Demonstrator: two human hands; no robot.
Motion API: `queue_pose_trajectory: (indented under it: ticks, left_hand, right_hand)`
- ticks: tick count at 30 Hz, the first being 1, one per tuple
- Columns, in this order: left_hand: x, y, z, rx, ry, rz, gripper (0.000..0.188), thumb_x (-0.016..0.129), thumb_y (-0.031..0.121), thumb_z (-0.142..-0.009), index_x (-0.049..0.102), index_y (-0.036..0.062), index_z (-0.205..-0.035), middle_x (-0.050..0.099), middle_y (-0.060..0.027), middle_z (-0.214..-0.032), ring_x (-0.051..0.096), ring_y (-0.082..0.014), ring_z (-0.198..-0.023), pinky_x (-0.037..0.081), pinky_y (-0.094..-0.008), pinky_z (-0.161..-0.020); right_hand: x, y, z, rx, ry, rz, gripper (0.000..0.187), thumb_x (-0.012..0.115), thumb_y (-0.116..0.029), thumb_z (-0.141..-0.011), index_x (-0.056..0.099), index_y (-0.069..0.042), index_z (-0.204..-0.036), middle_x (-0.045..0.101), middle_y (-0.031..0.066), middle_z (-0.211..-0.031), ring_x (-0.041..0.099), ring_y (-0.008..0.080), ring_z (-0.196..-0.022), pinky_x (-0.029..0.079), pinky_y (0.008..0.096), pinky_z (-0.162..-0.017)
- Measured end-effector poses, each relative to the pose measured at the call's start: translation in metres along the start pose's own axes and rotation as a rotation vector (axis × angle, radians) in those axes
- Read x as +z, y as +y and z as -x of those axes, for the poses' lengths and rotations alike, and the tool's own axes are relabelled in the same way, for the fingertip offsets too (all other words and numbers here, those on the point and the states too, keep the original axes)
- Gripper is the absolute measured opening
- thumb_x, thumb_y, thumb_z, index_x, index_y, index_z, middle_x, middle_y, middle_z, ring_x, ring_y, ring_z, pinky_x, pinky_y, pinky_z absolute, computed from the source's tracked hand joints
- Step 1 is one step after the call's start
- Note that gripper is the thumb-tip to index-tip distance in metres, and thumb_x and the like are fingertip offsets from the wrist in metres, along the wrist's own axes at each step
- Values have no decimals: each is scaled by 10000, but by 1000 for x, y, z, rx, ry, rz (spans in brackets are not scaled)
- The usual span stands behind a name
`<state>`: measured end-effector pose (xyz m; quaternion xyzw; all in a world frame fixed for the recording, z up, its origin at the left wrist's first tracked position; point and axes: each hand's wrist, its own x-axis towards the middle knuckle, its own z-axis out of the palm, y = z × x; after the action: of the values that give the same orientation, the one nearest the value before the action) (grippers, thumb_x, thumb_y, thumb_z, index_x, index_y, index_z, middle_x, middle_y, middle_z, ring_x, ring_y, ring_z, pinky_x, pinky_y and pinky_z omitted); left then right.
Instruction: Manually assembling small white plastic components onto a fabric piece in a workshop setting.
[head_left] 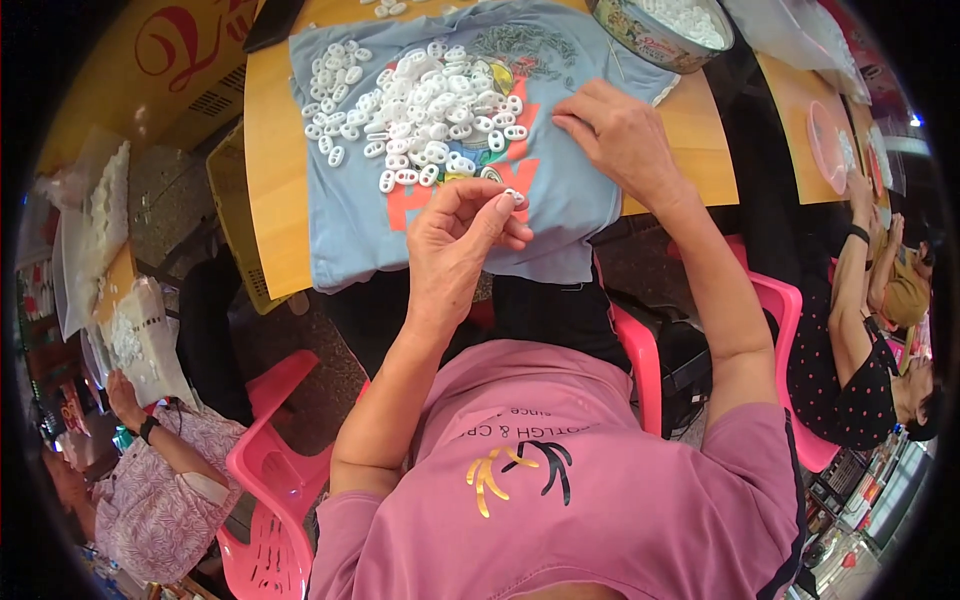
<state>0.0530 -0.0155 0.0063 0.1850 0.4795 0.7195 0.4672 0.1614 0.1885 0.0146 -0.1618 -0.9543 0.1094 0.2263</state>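
Observation:
My left hand (462, 235) is closed in a pinch, with a small white oval plastic piece with two holes (516, 197) between thumb and fingertips. It is above the near edge of a light blue printed shirt (350, 235) spread on the table. To the right, over the same cloth, my right hand (630, 145) has its thumb and forefinger pressed together; whatever they hold, if anything, is too small to make out. A heap of matching white oval pieces (425, 105) lies beyond my left hand. Past the heap is a scatter of tiny dark green parts (535, 52).
A round tin of white pieces (668, 60) stands at the table's far right. A yellow crate (235, 215) is beside the table's left edge. Pink chairs (270, 470) are on both sides. Other people sit left and right, one hand (125, 400) at a left table.

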Motion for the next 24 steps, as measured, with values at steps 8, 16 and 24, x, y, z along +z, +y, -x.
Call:
queue_pose_trajectory:
  ticks: [8,16,24]
  left_hand:
    - [-4,3,-1,-16,26,10,130,615,77,-929,587,-32,-995,670,-124,-894,660,-163,-701,551,-273,-628]
    - [-9,9,-3,-6,-2,81,167,621,94,-927,580,-22,-1040,670,-154,-945,656,-176,-721,540,-276,-645]
    - [-1,15,2,46,9,68,160,647,86,-911,591,-32,-1003,675,-115,-896,647,-148,-719,540,-273,-644]
  right_hand:
    - [-2,0,-9,-66,-71,11,116,665,-131,-835,638,-37,-897,610,93,-852,604,265,-701,486,357,-626]
    - [-16,-21,-1,270,-170,-878,212,617,-125,-924,645,-2,-1094,641,25,-881,553,59,-722,467,219,-646]
    - [-4,-55,13,440,-112,-1404,198,626,-143,-932,653,-6,-1073,678,89,-978,556,81,-692,480,229,-659]
